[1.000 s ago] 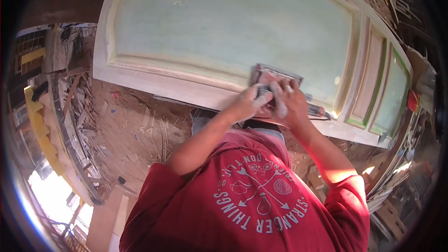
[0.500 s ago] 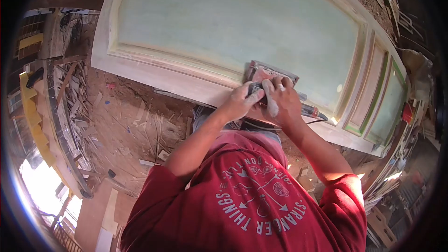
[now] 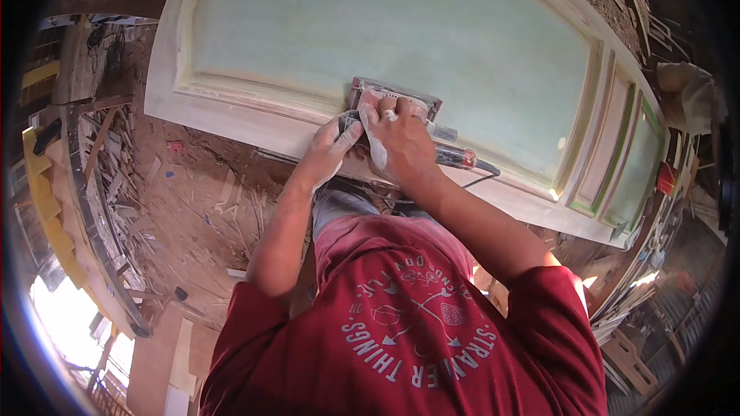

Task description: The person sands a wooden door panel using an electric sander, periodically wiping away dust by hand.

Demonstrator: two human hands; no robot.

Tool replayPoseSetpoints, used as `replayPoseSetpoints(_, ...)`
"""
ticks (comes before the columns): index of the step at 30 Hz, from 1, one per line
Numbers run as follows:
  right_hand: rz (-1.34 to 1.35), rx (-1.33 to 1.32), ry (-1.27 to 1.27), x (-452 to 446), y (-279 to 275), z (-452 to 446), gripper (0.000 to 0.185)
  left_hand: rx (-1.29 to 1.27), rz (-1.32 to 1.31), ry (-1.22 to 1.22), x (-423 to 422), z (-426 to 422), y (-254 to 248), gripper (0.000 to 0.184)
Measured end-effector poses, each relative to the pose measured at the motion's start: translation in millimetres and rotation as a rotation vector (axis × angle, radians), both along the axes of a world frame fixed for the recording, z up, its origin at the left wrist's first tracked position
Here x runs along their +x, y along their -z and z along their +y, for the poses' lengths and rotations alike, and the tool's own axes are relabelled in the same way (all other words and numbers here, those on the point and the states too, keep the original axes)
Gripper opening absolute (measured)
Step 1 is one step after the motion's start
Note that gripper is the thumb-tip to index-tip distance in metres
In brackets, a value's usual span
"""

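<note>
A dusty electric sander (image 3: 368, 98) rests on the pale green panel (image 3: 385, 23) of a wooden door, close to the lower moulding. My right hand (image 3: 402, 142) lies over the top of the sander, its fingers wrapped around the body and coated with white dust. My left hand (image 3: 330, 150) grips the black part at the sander's left end, thumb pressed on it. From the right end of the tool, a black cable (image 3: 486, 169) curves down past the door's edge. The underside of the sander is hidden against the panel.
The door's pale frame (image 3: 231, 115) runs along my side, with narrower panels (image 3: 609, 139) at its right end. Wood scraps and shavings litter the dirt floor (image 3: 200, 208). Stacked timber offcuts (image 3: 123, 192) lie at left, and a red object (image 3: 666, 178) is beyond the door's right end.
Both hands and the sander have slid left along the panel's lower edge. The cable end came along with them. My grip looks the same.
</note>
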State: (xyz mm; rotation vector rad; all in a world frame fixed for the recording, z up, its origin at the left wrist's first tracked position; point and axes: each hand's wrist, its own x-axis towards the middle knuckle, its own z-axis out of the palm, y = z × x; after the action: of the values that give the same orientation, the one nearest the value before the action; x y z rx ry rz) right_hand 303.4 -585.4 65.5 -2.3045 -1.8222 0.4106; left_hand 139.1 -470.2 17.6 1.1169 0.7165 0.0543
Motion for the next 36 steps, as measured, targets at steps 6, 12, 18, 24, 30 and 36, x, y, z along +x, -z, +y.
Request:
replayPoseSetpoints(6, 0.041, -0.104, 0.07, 26, -10, -54, 0.056, 0.08, -0.035, 0.063, 34, -52, 10, 0.038)
replayPoseSetpoints(12, -0.013, -0.172, 0.132, 51, -20, -103, 0.06, 0.203, 0.081, 0.183, 69, -102, -3, 0.052)
replayPoseSetpoints(18, 0.012, -0.136, 0.089, 39, -25, -75, 0.055, 0.147, 0.015, 0.125, 54, -80, 2, 0.045)
replayPoseSetpoints(24, 0.013, -0.098, 0.063, 30, -18, -58, 0.059, 0.085, 0.057, 0.099, 39, -60, -6, 0.04)
replayPoseSetpoints(30, -0.026, -0.197, 0.105, 54, -20, -98, 0.059, 0.142, 0.05, 0.114, 69, -103, -2, 0.058)
replayPoseSetpoints(36, -0.014, -0.19, 0.1, 50, -28, -81, 0.058, 0.133, 0.044, 0.064, 65, -94, -7, 0.049)
